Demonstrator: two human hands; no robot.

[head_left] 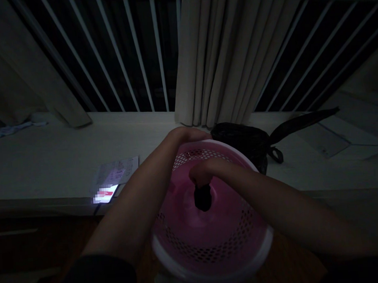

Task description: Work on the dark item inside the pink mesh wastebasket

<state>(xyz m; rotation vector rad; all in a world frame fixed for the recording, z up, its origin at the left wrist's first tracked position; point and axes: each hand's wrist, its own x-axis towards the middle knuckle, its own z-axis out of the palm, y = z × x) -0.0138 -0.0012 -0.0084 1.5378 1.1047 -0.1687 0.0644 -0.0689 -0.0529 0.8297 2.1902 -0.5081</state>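
A round pink plastic basket (190, 236) with a white rim and perforated bands faces me with its open top. At its far rim is my left hand (193, 135), bent over the outside and gripping the edge; its fingertips are hidden. Inside the basket, my right hand (202, 173) is closed on a small bunched black cloth (203, 198). The cloth hangs below my fingers, over the basket's pink bottom. Whether it touches the bottom is too dark to tell.
A knotted black plastic bag (242, 141) lies behind the basket on the pale window ledge (66, 160). A lit phone (107, 194) and a paper sheet (117, 170) are to the left. Curtains (210, 60) and window bars (136, 51) stand behind. A pale box (347, 137) sits at right.
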